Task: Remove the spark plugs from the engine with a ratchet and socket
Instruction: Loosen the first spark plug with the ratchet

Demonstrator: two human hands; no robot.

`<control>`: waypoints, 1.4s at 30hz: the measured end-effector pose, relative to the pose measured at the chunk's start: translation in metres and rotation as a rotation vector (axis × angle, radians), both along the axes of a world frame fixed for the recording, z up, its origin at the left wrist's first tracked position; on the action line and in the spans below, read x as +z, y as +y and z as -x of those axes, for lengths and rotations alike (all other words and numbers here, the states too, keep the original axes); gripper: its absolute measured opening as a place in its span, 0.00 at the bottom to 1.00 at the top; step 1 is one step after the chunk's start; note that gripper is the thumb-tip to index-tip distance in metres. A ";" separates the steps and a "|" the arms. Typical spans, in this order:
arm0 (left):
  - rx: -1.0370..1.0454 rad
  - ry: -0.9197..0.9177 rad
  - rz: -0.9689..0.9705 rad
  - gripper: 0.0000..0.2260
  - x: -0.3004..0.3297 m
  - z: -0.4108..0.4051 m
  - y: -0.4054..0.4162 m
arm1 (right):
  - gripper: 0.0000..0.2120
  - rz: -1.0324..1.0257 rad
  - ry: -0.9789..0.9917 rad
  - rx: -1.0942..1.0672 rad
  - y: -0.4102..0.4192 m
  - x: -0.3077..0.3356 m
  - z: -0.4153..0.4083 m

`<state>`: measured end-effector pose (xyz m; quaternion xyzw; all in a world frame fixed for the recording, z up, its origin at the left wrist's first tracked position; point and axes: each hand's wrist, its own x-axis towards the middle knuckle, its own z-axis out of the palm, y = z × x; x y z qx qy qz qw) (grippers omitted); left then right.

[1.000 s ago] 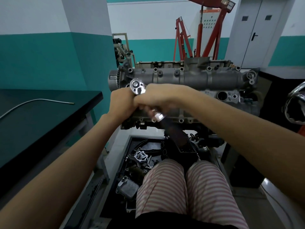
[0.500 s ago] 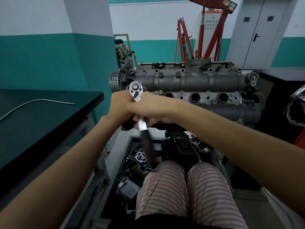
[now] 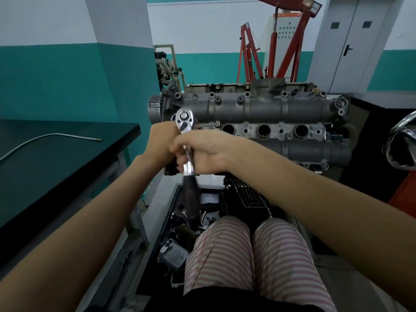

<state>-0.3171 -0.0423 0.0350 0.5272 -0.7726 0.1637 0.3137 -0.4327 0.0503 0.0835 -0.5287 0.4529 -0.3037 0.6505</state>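
From the head view, my right hand (image 3: 202,152) is wrapped around the ratchet (image 3: 188,152) shank, and my left hand (image 3: 161,143) just behind it is curled near the head on the engine (image 3: 258,113). I judge the steel stiff and slippery; the dark handle below my fist gives better leverage.

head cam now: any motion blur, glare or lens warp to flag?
Head view: ratchet handle smeared by motion blur below the right hand, chrome head sharp with slight glare; engine in focus; wide-angle warp bends the forearms and frame edges; lighting even, soft shadows.
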 end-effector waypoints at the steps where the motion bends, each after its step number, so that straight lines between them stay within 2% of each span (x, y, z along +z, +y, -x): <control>1: -0.052 -0.010 0.072 0.14 0.001 0.001 0.003 | 0.11 0.218 0.319 0.002 -0.004 0.004 0.004; 3: -0.109 -0.022 0.210 0.15 0.000 0.004 0.007 | 0.11 0.732 1.021 -0.004 -0.006 0.016 0.016; 4: -0.115 -0.020 0.235 0.16 -0.001 0.006 0.006 | 0.10 0.880 1.231 -0.083 -0.009 0.024 0.024; 6: -0.090 -0.005 0.224 0.16 -0.002 0.005 0.001 | 0.04 1.085 1.419 -0.322 -0.010 0.031 0.027; 9: -0.110 -0.006 0.285 0.15 -0.001 0.005 0.007 | 0.10 1.253 1.515 -0.452 -0.011 0.008 0.009; 10: -0.127 -0.017 0.301 0.15 0.003 0.005 0.009 | 0.14 1.218 1.479 -0.461 -0.008 -0.005 0.003; 11: -0.132 -0.012 0.266 0.14 0.003 0.007 0.010 | 0.19 1.096 1.330 -0.468 -0.005 -0.014 -0.003; 12: -0.109 0.042 0.159 0.13 0.001 0.007 0.007 | 0.23 0.911 1.100 -0.399 0.000 -0.019 -0.008; 13: -0.086 0.154 -0.013 0.12 0.000 0.007 0.006 | 0.24 0.684 0.770 -0.271 0.005 -0.019 -0.013; 14: -0.068 0.286 -0.164 0.11 -0.002 0.005 0.001 | 0.20 0.429 0.380 -0.106 0.011 -0.013 -0.016; 15: -0.065 0.406 -0.291 0.09 -0.001 0.002 0.001 | 0.11 0.221 0.081 0.003 0.012 -0.008 -0.016; 16: -0.081 0.484 -0.318 0.06 -0.002 0.000 0.001 | 0.02 0.116 -0.020 0.050 0.009 -0.002 -0.010; 17: -0.107 0.469 -0.279 0.07 0.000 0.000 0.004 | 0.04 0.147 0.076 0.040 0.002 0.004 -0.002; 19: -0.097 0.131 0.021 0.14 -0.002 0.003 0.005 | 0.09 0.597 0.807 -0.064 -0.004 0.015 0.015; 20: -0.095 0.030 0.144 0.15 -0.003 0.004 0.002 | 0.09 0.864 1.158 -0.153 -0.010 0.019 0.024; 21: -0.088 0.003 0.186 0.15 -0.001 0.005 0.004 | 0.08 1.057 1.379 -0.273 -0.012 0.022 0.028; 22: -0.074 -0.003 0.197 0.14 0.000 0.004 0.003 | 0.06 1.184 1.475 -0.370 -0.011 0.024 0.029; 24: -0.066 0.004 0.186 0.14 -0.002 0.003 0.002 | 0.06 1.271 1.484 -0.384 -0.013 0.019 0.024; 25: -0.088 0.008 0.196 0.14 -0.002 0.002 0.004 | 0.09 1.202 1.443 -0.327 -0.014 0.015 0.021; 26: -0.098 0.019 0.198 0.12 -0.001 0.001 0.005 | 0.13 1.058 1.291 -0.239 -0.013 0.011 0.017; 27: -0.100 0.038 0.139 0.11 0.000 0.001 0.007 | 0.16 0.832 1.020 -0.145 -0.012 0.009 0.013; 29: -0.085 0.166 -0.051 0.13 0.000 0.001 0.008 | 0.23 0.228 0.338 0.011 -0.006 0.011 0.005; 30: -0.046 0.255 -0.142 0.15 0.001 0.003 0.007 | 0.25 0.047 0.092 0.029 -0.006 0.009 0.003; 31: -0.009 0.288 -0.207 0.16 0.001 0.002 0.005 | 0.25 -0.005 -0.032 0.002 -0.008 0.005 0.000; 32: 0.013 0.220 -0.194 0.17 0.000 0.004 0.005 | 0.24 0.028 -0.054 -0.063 -0.010 0.001 -0.003; 33: 0.004 0.109 -0.102 0.19 -0.001 0.004 0.007 | 0.24 0.088 -0.041 -0.130 -0.011 -0.001 -0.007; 35: 0.014 0.051 -0.035 0.18 -0.001 0.004 0.009 | 0.22 0.157 -0.092 -0.218 -0.011 -0.006 -0.012; 38: 0.033 0.025 -0.043 0.20 -0.001 0.003 0.009 | 0.20 0.194 -0.218 -0.289 -0.009 -0.010 -0.016; 40: -0.021 0.013 -0.038 0.22 0.000 0.005 0.007 | 0.21 0.316 -0.155 -0.375 -0.010 -0.016 -0.019; 42: -0.071 0.073 -0.024 0.20 0.001 0.004 0.008 | 0.23 0.431 -0.080 -0.427 -0.008 -0.020 -0.021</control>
